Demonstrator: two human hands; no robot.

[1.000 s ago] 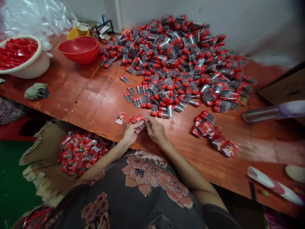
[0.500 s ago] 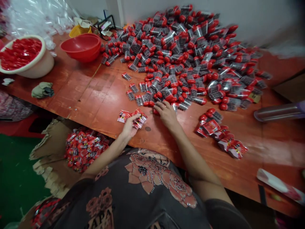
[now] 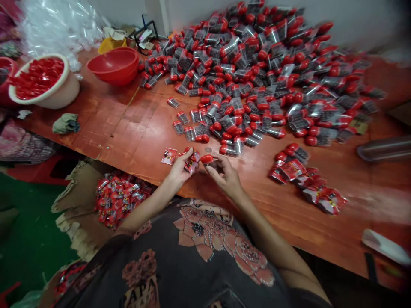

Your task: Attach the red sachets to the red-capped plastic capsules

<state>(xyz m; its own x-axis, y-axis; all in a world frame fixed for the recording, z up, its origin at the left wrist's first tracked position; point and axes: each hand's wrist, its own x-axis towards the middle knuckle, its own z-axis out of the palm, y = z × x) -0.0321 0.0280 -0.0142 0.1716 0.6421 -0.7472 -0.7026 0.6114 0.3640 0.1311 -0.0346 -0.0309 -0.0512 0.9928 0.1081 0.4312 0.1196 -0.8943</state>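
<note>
My left hand [image 3: 180,170] is closed on a small red printed packet [image 3: 192,161], thumb on top. Just to its right, my right hand [image 3: 226,174] grips a small clear container with a red cap [image 3: 206,158]; the cap points toward the packet, and the fingers partly hide the body. Another flat red packet [image 3: 168,156] lies on the table left of my left hand. Behind both hands spreads a large heap of the same red-capped clear containers [image 3: 237,85], dark inside. A row of filled red packets [image 3: 316,188] lies to the right of my right hand.
A white tub [image 3: 64,92] of red pieces and a red bowl [image 3: 112,66] stand at the left on the red table [image 3: 135,137]. A crumpled cloth [image 3: 66,123] lies nearby. Below the edge, a cardboard box [image 3: 75,205] holds many red packets [image 3: 118,199]. A clear cylinder [image 3: 385,148] lies at right.
My right hand has drawn back from the heap's near edge with a red-capped container, bringing it beside my left hand. My left hand has lifted one packet away from the other.
</note>
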